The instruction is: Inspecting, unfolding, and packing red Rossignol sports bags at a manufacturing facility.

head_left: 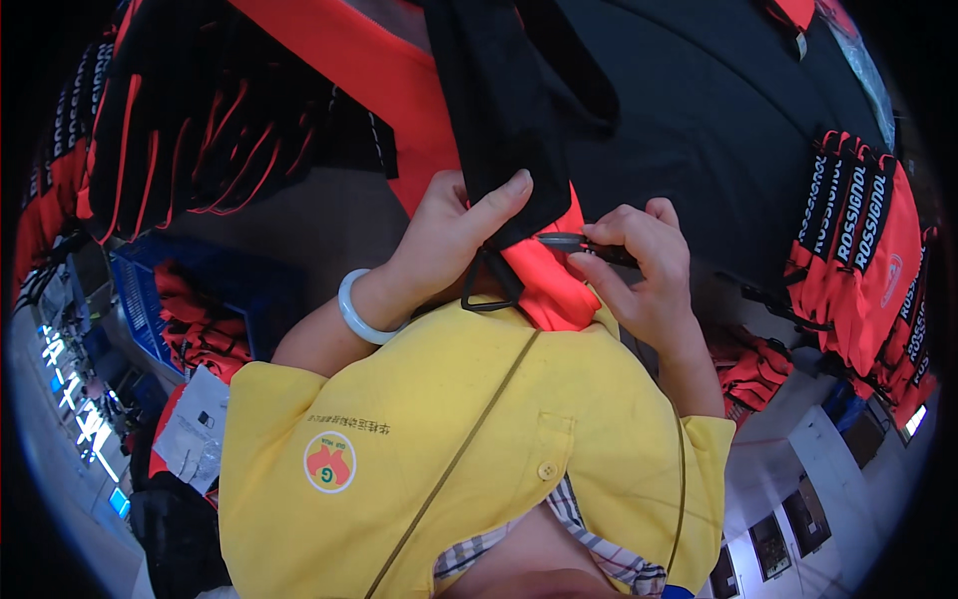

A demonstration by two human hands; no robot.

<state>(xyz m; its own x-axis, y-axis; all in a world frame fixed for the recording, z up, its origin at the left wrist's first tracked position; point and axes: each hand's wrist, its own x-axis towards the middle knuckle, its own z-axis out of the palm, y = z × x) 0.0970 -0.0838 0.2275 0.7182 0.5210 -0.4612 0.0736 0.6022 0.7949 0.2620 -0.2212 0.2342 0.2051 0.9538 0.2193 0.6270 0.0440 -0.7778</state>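
My left hand (449,225) is closed on a wide black fabric panel (504,130), its thumb lying along the cloth. Orange-red fabric (399,85) joins that panel, and a bunched orange-red end (549,285) hangs against my yellow shirt. In my right hand (644,262) a small pair of dark thread snips (562,241) is gripped, its blades pointing left at the lower edge of the black panel. Whether the blades are apart cannot be made out. A thin black loop (491,288) dangles just below my left hand. A pale bangle (356,309) circles my left wrist.
Dark cloth (689,110) spreads over the far right. Stacked orange-red and black sewn pieces (853,250) stand at right, with more black pieces with red edging (200,130) at far left. Below those, a blue crate (150,285) holds red items (200,324).
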